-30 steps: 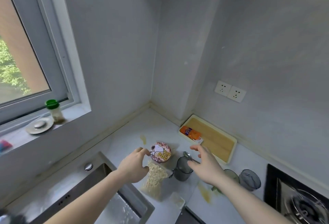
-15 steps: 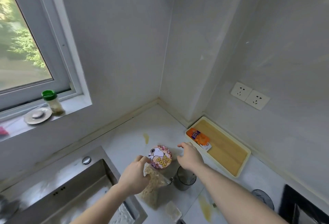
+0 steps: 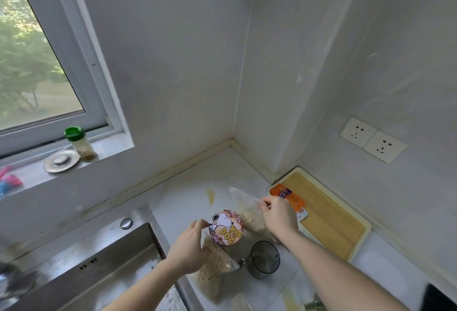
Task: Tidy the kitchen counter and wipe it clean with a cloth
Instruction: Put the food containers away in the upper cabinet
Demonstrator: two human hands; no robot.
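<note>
Counter [image 3: 230,174]: it carries yellow stains, so the items must leave before wiping; no cloth is in view.
Tray [image 3: 356,251]: it stands in the corner, probably as storage place.
Left bag [image 3: 212,271]: the left hand [image 3: 188,251] holds its top, fingers curled, beside the cartoon cup [image 3: 226,227].
Right bag [image 3: 247,208]: the right hand [image 3: 279,214] pinches its upper edge and lifts it.

Right hand [image 3: 278,215] hides part of orange packet [image 3: 293,199]; stove corner [image 3: 440,298] cut off bottom right; faucet [image 3: 12,283] blurred at left edge.
</note>
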